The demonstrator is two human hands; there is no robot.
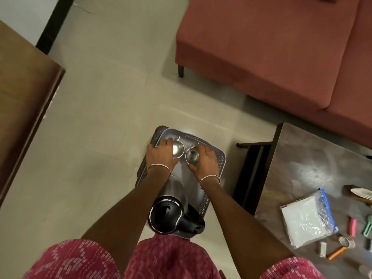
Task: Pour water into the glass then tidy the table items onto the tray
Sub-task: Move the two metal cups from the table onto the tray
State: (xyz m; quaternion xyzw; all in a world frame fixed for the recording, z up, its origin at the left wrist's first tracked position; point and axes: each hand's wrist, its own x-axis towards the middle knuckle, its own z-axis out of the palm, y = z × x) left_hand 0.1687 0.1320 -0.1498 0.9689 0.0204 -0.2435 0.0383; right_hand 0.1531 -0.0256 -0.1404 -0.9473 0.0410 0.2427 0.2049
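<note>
On the far end of the tray (pixel 219 158), each hand grips a steel tumbler
Fingers of the left hand (pixel 161 153) curl round the left tumbler (pixel 178 150), the right hand (pixel 206 159) wraps the right tumbler (pixel 192 155), probably to seat them upright side by side; the electric kettle (pixel 171 216) stands at the near end

Tray's (pixel 221 158) near edge behind kettle (pixel 167 216)

Grey tray (pixel 220 158), silver cups (pixel 178 149), black-topped kettle (pixel 166 216)
Tray rim shows a lattice pattern; sofa (pixel 261 47) rust-red; floor (pixel 110 97) cream; clothing (pixel 161 262) pink with white print; table (pixel 312 158) marbled grey-brown.
</note>
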